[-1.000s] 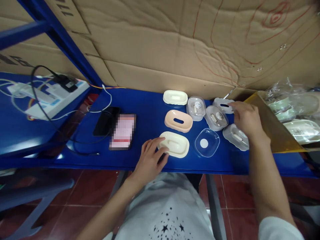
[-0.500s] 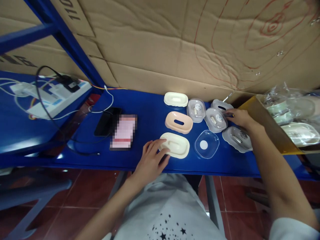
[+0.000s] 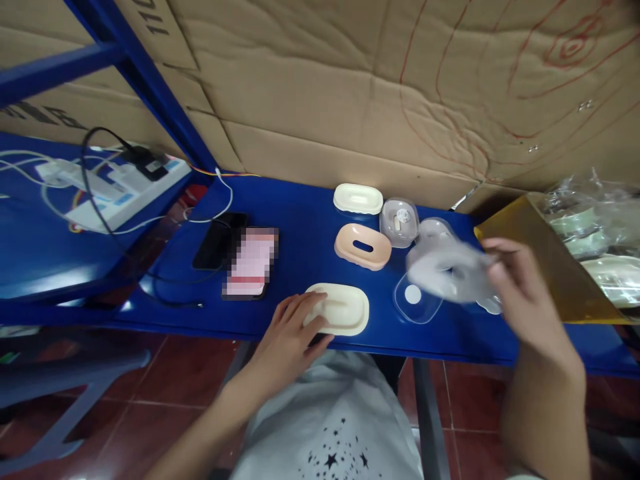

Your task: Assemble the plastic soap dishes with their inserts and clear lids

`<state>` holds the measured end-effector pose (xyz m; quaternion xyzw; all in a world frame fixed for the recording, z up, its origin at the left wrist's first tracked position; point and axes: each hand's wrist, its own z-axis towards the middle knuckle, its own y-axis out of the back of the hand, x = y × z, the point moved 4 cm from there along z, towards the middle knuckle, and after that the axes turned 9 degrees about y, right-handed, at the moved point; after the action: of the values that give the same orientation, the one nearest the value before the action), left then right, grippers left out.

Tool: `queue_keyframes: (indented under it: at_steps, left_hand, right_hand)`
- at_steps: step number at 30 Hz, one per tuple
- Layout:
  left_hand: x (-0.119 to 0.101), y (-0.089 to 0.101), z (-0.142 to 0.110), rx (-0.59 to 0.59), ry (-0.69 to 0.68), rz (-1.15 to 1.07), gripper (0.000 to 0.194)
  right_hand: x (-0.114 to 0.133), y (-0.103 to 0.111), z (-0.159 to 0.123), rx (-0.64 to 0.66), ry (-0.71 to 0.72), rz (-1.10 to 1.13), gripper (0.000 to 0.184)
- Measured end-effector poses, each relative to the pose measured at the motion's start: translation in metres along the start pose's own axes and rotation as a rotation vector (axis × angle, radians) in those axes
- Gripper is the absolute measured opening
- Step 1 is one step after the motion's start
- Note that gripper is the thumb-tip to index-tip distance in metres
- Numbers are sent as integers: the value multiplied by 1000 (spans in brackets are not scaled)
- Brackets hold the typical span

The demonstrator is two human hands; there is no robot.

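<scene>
My left hand lies over the left end of a cream oval soap dish at the table's front, with its fingers across the rim. In my right hand, a translucent grey soap dish part with an oval slot is held by its right end, raised above the table and blurred by motion. Beneath it is a clear lid with a round white sticker. Behind it, another grey soap dish is partly covered. A peach slotted dish lies beyond my left hand.
Farther back are another cream dish and a grey dish with a sticker. An open carton of bagged dishes stands right. Left are a phone, cables and a power strip. Cardboard walls the back.
My right hand has lifted a grey slotted soap dish part from the back of the grey group and brought it nearer. My left hand has slid the cream dish left and toward me.
</scene>
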<state>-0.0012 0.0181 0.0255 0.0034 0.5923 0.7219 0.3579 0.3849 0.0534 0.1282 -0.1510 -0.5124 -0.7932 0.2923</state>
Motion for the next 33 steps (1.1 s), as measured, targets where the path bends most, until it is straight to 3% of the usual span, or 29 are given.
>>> queue_keyframes:
  at_steps: [2, 4, 6, 9, 12, 14, 18, 20, 25, 29, 33]
  left_hand:
    - [3, 4, -6, 6, 6, 5, 3]
    - [5, 6, -12, 6, 9, 16, 4]
    - [6, 7, -17, -4, 18, 18, 6]
    - [7, 6, -23, -49, 40, -3, 20]
    - [8, 4, -25, -68, 65, -22, 33]
    - [9, 4, -23, -53, 66, -25, 38]
    - [13, 3, -19, -30, 55, -73, 43]
    - [15, 2, -18, -29, 94, -150, 53]
    - [13, -5, -18, -3, 163, -274, 74]
    - [13, -7, -16, 32, 79, -234, 64]
    - [15, -7, -13, 54, 4, -189, 48]
  right_hand:
    - [38, -40, -15, 316, 106, 154, 53]
    - [65, -77, -22, 479, 168, 241, 45]
    - [76, -105, -21, 477, 154, 281, 33]
    - [74, -129, -17, 340, 99, 264, 31]
    - [70, -135, -21, 227, 102, 231, 36]
    - [72, -135, -29, 223, 138, 185, 44]
    - [84, -136, -50, 449, 310, 45, 71]
    - [89, -138, -58, 527, 359, 33, 70]
    - [99, -142, -58, 494, 449, 60, 51]
    - [106, -151, -53, 562, 589, 71, 45]
    - [103, -151, -51, 615, 621, 39, 49]
